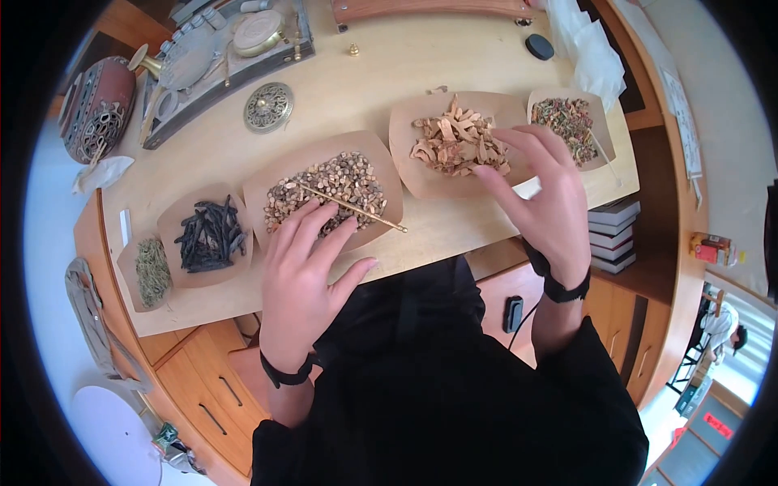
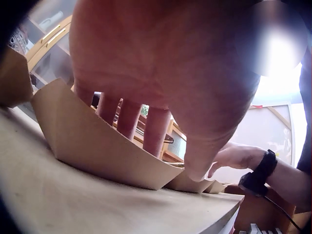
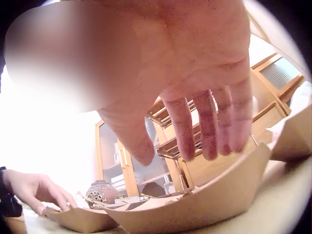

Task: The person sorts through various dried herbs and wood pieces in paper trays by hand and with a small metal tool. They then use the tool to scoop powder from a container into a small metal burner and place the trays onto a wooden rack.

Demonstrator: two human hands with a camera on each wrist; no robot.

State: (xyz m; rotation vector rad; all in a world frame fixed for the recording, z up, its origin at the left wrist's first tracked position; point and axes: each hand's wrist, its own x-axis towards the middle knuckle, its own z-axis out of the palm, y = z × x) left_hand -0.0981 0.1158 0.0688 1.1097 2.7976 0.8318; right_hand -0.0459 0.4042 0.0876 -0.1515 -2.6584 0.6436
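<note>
My left hand (image 1: 304, 279) lies over the near side of a brown paper tray (image 1: 258, 185) of small dried brown chunks (image 1: 348, 174). Its fingers are loosely extended, and a thin brass rod (image 1: 365, 212) lies across the chunks just beyond the fingertips. In the left wrist view those fingers (image 2: 156, 129) reach down behind the tray's wall. Over the right side of a second tray (image 1: 405, 174), holding tan dried slices (image 1: 455, 138), hovers my right hand (image 1: 555, 198). Thumb and fingers are spread apart, with nothing between them in the right wrist view.
Further trays hold dark dried strips (image 1: 211, 235), green herb (image 1: 152, 271) and a colourful dried mix (image 1: 567, 121). Behind stand a pierced brass disc (image 1: 269, 107), a wooden case (image 1: 182, 109) of metalware, a round pot (image 1: 101, 105) and a black lid (image 1: 539, 46). Books (image 1: 613, 235) are stacked at right.
</note>
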